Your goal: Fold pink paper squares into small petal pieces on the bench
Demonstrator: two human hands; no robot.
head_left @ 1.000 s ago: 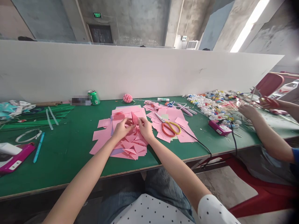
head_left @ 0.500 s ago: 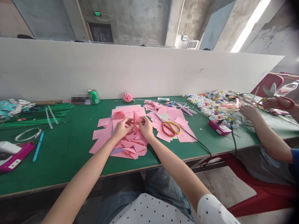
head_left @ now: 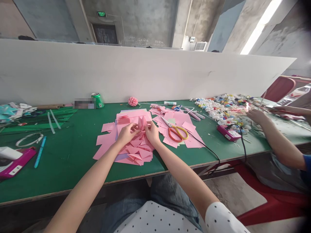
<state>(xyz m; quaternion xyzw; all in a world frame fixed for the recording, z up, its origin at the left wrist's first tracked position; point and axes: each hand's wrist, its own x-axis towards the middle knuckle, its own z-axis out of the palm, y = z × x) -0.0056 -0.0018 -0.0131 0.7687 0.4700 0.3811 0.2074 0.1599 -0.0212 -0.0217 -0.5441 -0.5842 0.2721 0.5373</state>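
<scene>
Between my two hands stands a folded piece of pink paper (head_left: 142,122), its pointed flaps spread apart at the top. The fingers of my left hand (head_left: 128,133) pinch its left side, and my right hand (head_left: 151,132) grips its right side. Under and in front of them lies a heap of folded pink paper pieces (head_left: 137,152), resting on flat pink sheets (head_left: 104,149). A stack of narrow folded pink pieces (head_left: 123,119) sits just behind my left hand. Scissors with red and yellow handles (head_left: 177,133) lie on pink paper right of my right hand.
A pink paper ball (head_left: 132,101) and a green can (head_left: 97,100) stand near the white partition (head_left: 145,74). Magenta power strips (head_left: 228,133) lie at both sides, one with a black cable. A co-worker's hand (head_left: 256,116) is by a colourful pile (head_left: 218,108) at right.
The folded paper between my hands has opened from a narrow point into spread flaps. At right, the co-worker's hand with scissors has lowered.
</scene>
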